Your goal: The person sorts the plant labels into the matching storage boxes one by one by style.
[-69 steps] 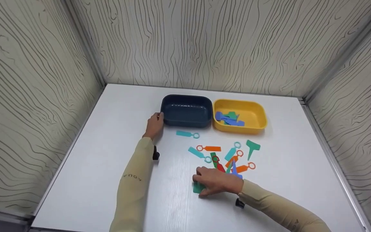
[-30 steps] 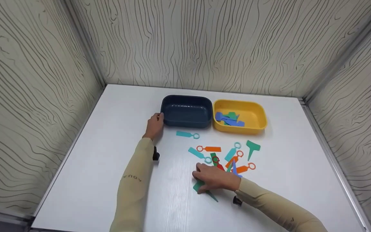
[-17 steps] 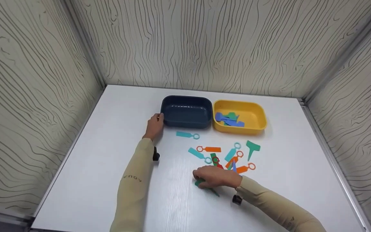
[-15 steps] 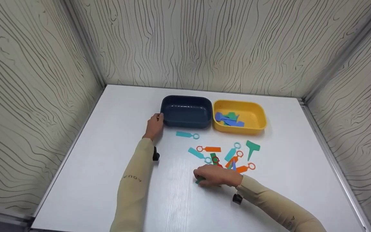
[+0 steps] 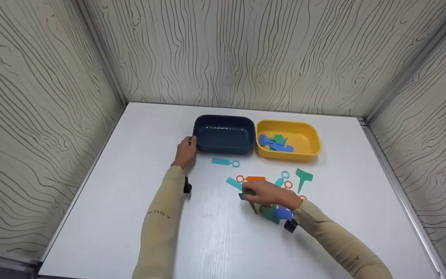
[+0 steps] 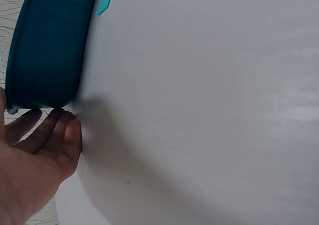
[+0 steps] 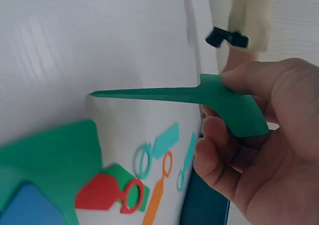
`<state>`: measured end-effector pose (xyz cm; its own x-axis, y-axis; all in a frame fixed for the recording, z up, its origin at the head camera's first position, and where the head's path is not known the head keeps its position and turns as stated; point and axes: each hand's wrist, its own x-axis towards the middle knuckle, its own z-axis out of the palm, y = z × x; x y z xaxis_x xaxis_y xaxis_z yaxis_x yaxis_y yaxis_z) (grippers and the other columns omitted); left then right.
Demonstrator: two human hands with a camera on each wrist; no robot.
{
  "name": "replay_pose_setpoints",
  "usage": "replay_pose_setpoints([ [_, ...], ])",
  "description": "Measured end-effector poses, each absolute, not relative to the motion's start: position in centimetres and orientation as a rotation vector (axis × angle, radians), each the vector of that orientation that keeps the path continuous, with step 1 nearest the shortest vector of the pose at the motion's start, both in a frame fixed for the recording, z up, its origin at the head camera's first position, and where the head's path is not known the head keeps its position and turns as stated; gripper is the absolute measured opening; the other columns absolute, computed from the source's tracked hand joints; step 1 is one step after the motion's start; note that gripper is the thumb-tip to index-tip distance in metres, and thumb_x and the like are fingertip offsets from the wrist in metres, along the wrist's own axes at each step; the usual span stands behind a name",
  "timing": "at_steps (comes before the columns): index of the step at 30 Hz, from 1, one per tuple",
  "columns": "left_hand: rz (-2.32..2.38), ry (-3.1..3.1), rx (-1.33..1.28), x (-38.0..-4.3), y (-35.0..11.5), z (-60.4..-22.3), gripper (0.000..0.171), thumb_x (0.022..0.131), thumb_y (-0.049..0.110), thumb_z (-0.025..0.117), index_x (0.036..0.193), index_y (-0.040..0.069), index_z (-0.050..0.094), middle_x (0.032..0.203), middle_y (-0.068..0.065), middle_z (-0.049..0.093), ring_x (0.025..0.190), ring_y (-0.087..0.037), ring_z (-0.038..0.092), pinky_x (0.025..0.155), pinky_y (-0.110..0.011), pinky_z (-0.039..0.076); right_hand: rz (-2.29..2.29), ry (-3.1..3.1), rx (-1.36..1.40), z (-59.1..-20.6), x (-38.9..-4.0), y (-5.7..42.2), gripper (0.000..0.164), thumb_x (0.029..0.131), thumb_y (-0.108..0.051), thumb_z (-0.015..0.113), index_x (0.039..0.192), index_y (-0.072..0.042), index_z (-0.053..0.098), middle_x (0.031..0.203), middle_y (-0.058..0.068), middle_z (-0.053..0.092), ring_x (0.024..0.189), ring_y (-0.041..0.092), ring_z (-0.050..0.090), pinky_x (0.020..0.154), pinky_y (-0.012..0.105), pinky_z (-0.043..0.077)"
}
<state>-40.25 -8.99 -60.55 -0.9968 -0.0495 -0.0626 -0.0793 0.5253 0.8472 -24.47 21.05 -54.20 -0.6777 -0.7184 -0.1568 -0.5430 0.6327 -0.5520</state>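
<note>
My right hand (image 5: 267, 192) pinches a green T-shaped plant label (image 7: 239, 115) between thumb and fingers, its pointed stem hanging down over the tabletop. Beneath that hand lies a loose pile with a blue label (image 5: 283, 212), another green label (image 7: 60, 150) and a red ring tag (image 7: 97, 192). At the back, my left hand (image 5: 185, 152) rests against the left end of a navy bin (image 5: 223, 149), fingertips on its wall in the left wrist view. Right beside it stands a yellow bin (image 5: 289, 155) holding several blue and green T-shaped labels (image 5: 277, 144).
A turquoise ring tag (image 5: 221, 161) lies just in front of the navy bin. An orange ring tag (image 5: 254, 178) is beyond my right hand, and a green T-shaped label (image 5: 304, 176) lies to the right. Patterned panels enclose the white table (image 5: 130, 232) at back and sides.
My right hand gathers the green label off the table and moves up and away from me with it, uncovering the blue and green labels beneath. The left hand stays at the navy bin.
</note>
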Motion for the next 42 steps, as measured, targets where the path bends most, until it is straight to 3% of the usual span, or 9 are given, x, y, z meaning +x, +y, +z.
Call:
replay_pose_setpoints([
  [8, 1.468, 2.704, -0.113, -40.5, -9.0, -60.5, 0.055, 0.105, 0.047, 0.031, 0.134, 0.006, 0.053, 0.127, -0.014, 0.061, 0.122, -0.028, 0.057, 0.105, -0.044, 0.044, -0.871, 2.616, -0.889, -52.4, -27.1, 23.7, 0.01, 0.098, -0.026, 0.06, 0.099, -0.017, 0.064, 0.088, -0.005, 0.066, 0.076, 0.01, 0.055, 0.073, 0.025, 0.051],
  [18, 1.483, 2.698, -0.121, -40.4, -9.1, -60.8, 0.054, 0.105, 0.046, 0.032, 0.134, 0.005, 0.053, 0.129, -0.015, 0.06, 0.122, -0.028, 0.056, 0.106, -0.044, 0.043, -0.891, 2.719, -0.698, -50.8, -28.9, 25.8, 0.012, 0.098, -0.031, 0.061, 0.099, -0.019, 0.062, 0.084, -0.004, 0.06, 0.075, 0.015, 0.054, 0.07, 0.029, 0.047],
  [36, 1.485, 2.704, -0.113, -40.3, -9.1, -60.5, 0.051, 0.105, 0.043, 0.033, 0.133, 0.005, 0.054, 0.128, -0.015, 0.061, 0.12, -0.028, 0.057, 0.105, -0.044, 0.044, -1.058, 2.781, -0.556, -50.1, -32.1, 29.6, 0.018, 0.099, -0.03, 0.058, 0.104, -0.014, 0.065, 0.092, 0.004, 0.065, 0.078, 0.018, 0.058, 0.071, 0.029, 0.052],
  [42, 1.489, 2.704, -0.117, -40.1, -9.1, -60.2, 0.051, 0.105, 0.043, 0.034, 0.134, 0.005, 0.054, 0.13, -0.016, 0.06, 0.123, -0.03, 0.055, 0.107, -0.045, 0.042, -1.219, 2.778, -0.466, -50.7, -33.6, 31.2, 0.025, 0.1, -0.03, 0.057, 0.11, -0.007, 0.063, 0.095, 0.013, 0.064, 0.075, 0.023, 0.06, 0.065, 0.024, 0.052],
])
